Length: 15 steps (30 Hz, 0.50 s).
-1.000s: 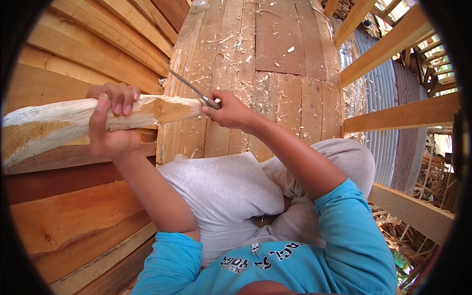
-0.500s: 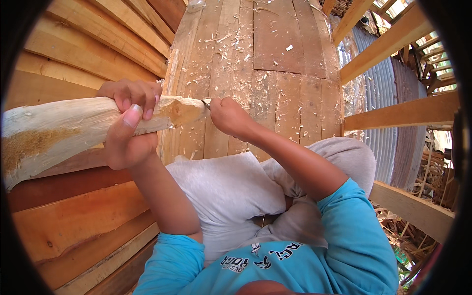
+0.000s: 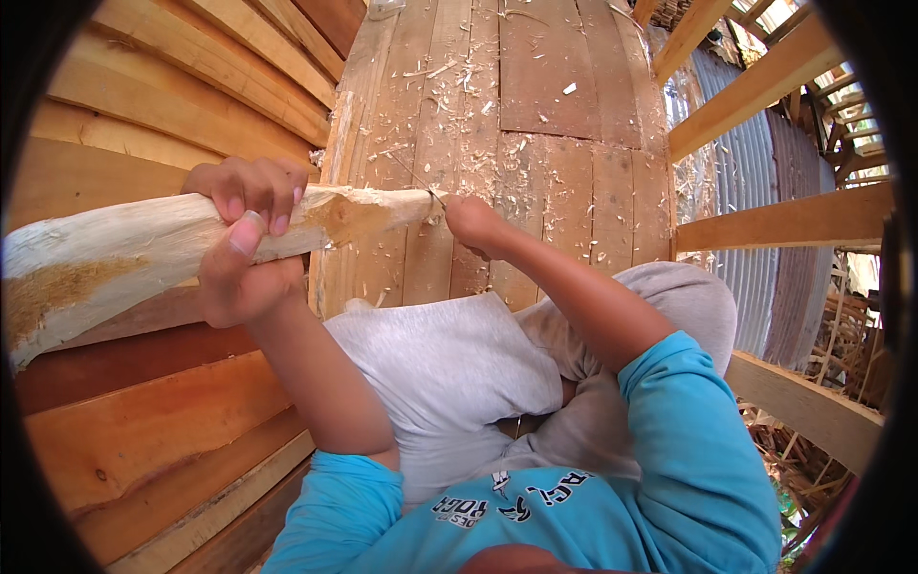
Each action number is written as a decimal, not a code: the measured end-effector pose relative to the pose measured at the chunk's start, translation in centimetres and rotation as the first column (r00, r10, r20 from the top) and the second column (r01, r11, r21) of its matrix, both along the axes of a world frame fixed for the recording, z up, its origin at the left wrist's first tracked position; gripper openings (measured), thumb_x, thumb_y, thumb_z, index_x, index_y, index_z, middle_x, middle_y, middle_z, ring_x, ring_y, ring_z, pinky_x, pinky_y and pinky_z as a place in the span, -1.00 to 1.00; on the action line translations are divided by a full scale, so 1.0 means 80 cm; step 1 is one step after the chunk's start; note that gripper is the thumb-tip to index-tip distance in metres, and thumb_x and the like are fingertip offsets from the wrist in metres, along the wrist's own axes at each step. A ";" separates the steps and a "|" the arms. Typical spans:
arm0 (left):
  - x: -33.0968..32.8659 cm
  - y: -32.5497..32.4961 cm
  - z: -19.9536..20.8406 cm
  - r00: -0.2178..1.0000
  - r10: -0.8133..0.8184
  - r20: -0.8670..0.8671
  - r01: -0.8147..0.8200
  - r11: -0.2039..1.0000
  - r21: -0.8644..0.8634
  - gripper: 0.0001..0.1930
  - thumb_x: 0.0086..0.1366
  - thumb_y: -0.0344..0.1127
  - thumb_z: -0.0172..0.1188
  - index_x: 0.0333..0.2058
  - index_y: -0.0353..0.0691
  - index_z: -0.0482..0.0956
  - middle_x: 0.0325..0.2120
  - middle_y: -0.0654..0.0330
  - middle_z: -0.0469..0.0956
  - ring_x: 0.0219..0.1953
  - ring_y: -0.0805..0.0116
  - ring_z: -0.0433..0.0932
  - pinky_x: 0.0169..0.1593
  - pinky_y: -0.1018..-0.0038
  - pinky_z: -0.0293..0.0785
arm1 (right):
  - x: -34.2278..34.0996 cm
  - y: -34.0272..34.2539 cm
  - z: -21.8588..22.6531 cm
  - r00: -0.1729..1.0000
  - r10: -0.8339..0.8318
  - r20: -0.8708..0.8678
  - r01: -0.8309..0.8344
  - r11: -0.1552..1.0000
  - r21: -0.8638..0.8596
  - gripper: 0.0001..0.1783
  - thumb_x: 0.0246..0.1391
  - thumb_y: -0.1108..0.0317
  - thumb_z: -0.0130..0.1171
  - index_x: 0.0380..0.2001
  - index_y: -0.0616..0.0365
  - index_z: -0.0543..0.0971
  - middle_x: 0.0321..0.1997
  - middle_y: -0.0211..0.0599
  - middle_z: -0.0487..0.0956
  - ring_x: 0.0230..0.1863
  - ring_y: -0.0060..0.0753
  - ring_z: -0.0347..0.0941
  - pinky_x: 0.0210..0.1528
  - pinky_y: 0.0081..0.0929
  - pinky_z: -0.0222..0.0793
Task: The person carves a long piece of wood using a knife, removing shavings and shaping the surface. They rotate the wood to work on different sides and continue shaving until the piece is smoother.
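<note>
Wooden plank flooring [image 3: 535,182] fills the upper middle of the frame and it's covered in pale shavings and chips [image 3: 449,105], so I'd say a fair bit of whittling is already behind this. Centre of attention is the thick, pale, debarked wooden pole [image 3: 124,249] running from the left edge toward the middle: its tip near frame centre is cut down to a rough tapered point with raw orange-brown facets, while the fat end at the left has a fuzzy brownish patch and hasn't been shaped at all. Judging by that, the point is started but lumpy, so smoothing and thinning is what's left. Left hand [image 3: 244,239] has its fingers wrapped tight around the pole, thumb pressed up along the side. Right hand [image 3: 476,225] is closed in a fist around the handle of a thin metal blade [image 3: 421,184], which sits right at the pole's tip; can't really make out the handle itself. Below that, grey trousers [image 3: 449,373] and turquoise sleeves [image 3: 688,450] in the lower middle, stacked reddish-brown boards [image 3: 143,421] at the left, and bare timber rails [image 3: 784,220] with corrugated sheet metal [image 3: 755,182] on the right.
</note>
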<state>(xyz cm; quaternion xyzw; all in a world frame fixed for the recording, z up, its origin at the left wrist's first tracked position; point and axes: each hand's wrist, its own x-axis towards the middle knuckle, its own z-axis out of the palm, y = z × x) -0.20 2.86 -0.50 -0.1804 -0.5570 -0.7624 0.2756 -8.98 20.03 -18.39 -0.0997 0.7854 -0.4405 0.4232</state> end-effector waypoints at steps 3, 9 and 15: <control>0.006 -0.003 -0.002 0.999 -0.041 -0.002 0.040 0.998 -0.049 -0.77 -0.10 -0.38 0.09 -0.40 -0.16 0.28 -0.58 0.25 0.20 -0.54 0.41 0.21 -0.26 0.33 0.18 | 0.013 -0.013 0.069 0.998 -0.002 0.057 0.004 1.000 -0.025 -0.60 0.19 0.34 -0.27 -0.43 0.47 0.48 -0.69 -0.09 0.44 -0.74 -0.27 0.42 -0.72 -0.21 0.30; 0.002 -0.010 -0.004 1.000 -0.012 0.014 0.011 0.999 0.035 -0.76 -0.09 -0.39 0.08 -0.39 -0.16 0.29 -0.58 0.26 0.21 -0.54 0.41 0.21 -0.24 0.34 0.19 | 0.004 0.002 0.016 0.982 -0.096 0.164 0.110 0.991 -0.079 -0.58 0.25 0.29 -0.34 -0.35 0.42 0.45 -0.74 -0.28 0.33 -0.80 -0.38 0.25 -0.81 -0.31 0.10; 0.010 -0.006 -0.005 0.981 0.173 0.093 -0.183 0.977 0.112 -0.79 -0.09 -0.42 0.06 -0.40 -0.15 0.30 -0.59 0.25 0.20 -0.54 0.41 0.21 -0.23 0.32 0.20 | 0.031 -0.030 0.066 0.985 -0.101 0.138 0.122 0.981 -0.153 -0.50 0.29 0.15 -0.37 -0.54 0.29 0.39 -0.73 -0.30 0.31 -0.80 -0.42 0.19 -0.80 -0.24 0.10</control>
